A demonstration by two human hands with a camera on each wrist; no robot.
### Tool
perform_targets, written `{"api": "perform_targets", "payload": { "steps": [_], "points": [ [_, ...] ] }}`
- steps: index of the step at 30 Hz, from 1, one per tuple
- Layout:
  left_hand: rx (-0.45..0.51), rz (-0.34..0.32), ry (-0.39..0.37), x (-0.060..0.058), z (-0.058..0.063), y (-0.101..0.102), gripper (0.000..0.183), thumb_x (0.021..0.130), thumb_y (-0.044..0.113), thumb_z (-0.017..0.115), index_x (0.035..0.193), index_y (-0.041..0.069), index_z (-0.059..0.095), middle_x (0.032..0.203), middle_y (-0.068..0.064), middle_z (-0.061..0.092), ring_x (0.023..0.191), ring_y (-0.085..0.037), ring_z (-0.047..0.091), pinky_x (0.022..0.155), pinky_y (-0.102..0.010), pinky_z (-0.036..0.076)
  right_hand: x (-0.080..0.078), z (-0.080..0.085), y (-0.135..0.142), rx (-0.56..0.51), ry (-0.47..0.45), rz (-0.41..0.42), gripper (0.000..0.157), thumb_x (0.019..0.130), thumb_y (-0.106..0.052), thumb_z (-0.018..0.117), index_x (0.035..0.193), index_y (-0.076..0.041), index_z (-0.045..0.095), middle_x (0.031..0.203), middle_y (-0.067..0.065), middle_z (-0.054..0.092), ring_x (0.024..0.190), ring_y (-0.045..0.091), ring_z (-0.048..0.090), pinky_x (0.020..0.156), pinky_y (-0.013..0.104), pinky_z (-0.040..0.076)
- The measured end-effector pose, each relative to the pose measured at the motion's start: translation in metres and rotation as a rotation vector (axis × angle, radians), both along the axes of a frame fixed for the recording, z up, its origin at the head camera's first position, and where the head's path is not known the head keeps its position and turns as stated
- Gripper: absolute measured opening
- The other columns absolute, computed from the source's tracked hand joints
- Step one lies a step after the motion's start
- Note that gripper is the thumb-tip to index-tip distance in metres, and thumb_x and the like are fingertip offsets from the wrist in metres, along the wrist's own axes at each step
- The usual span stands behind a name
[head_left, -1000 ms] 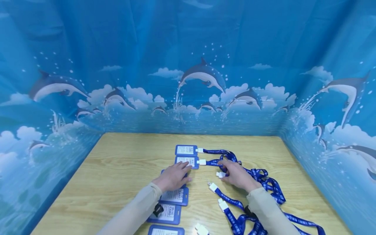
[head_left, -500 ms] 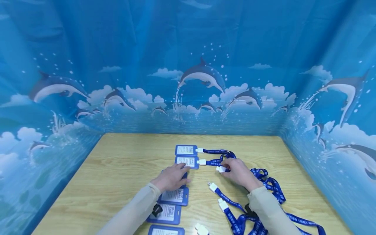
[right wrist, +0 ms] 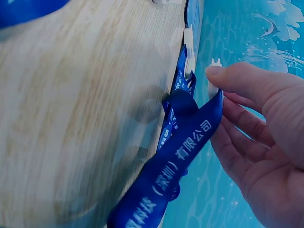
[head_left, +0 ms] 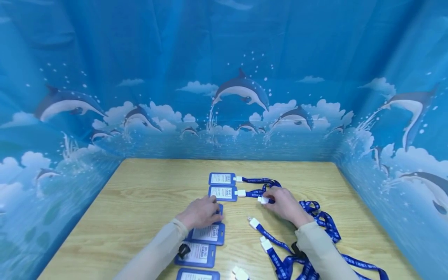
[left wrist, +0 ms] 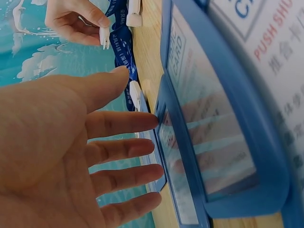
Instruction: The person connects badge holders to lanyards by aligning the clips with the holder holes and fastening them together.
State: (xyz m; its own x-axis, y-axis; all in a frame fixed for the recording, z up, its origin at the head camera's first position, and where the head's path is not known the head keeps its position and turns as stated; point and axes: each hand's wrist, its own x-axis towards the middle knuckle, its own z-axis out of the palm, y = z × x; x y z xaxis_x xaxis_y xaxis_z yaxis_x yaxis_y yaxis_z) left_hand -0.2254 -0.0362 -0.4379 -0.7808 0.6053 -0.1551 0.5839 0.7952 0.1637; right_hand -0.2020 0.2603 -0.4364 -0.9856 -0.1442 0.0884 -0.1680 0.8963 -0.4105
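My right hand (head_left: 285,205) pinches the white clip (head_left: 263,200) of a blue lanyard (right wrist: 178,164) between thumb and fingers, lifted off the table in the right wrist view. My left hand (head_left: 200,212) is over a blue card holder (head_left: 221,210) and hides most of it. Its fingers (left wrist: 121,122) reach out nearly straight in the left wrist view, with the tips at the holder; whether they touch it I cannot tell. Just beyond, two card holders (head_left: 222,193) lie flat with lanyard clips (head_left: 240,193) at their right ends.
Nearer me, more card holders (head_left: 206,233) run in a column without lanyards. Loose lanyards (head_left: 276,237) with white clips lie right of them, some tangled under my right forearm. A dolphin-print curtain (head_left: 224,97) encloses the wooden table (head_left: 150,194).
My right hand has picked up the white clip from the table and raised it slightly. My left hand has drawn back a little from the second card holder, uncovering it.
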Motion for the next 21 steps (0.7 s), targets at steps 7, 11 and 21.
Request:
{"api": "perform_targets", "payload": {
  "steps": [7,11,21],
  "points": [
    [-0.047,-0.012,-0.015,0.0015,0.0020,-0.0020,0.042,0.096,0.050,0.063,0.122,0.019,0.073,0.120,-0.001,0.063,0.106,-0.018,0.059,0.091,-0.041,0.057,-0.0017,-0.0013,-0.0012,0.006,-0.021,0.034,0.034,0.084,-0.017,0.081,0.117,-0.008,0.074,0.135,0.021,0.063,0.134,0.046,0.050,0.112,0.065,0.038],
    [-0.074,-0.012,-0.023,0.0012,0.0002,-0.0018,0.046,0.096,0.052,0.062,0.128,0.021,0.070,0.134,-0.003,0.061,0.121,-0.023,0.058,0.101,-0.045,0.053,-0.0040,-0.0010,-0.0032,0.015,-0.033,0.035,0.033,0.085,-0.017,0.081,0.117,-0.009,0.074,0.134,0.019,0.064,0.135,0.045,0.049,0.113,0.065,0.037],
    [-0.079,-0.031,-0.047,0.0015,0.0010,-0.0013,0.048,0.101,0.049,0.055,0.138,0.020,0.063,0.145,-0.004,0.055,0.132,-0.025,0.051,0.108,-0.047,0.049,-0.0038,-0.0022,-0.0049,0.028,-0.005,0.058,0.030,0.085,-0.017,0.081,0.114,-0.011,0.076,0.127,0.014,0.069,0.126,0.040,0.058,0.109,0.062,0.044]
  ]
}}
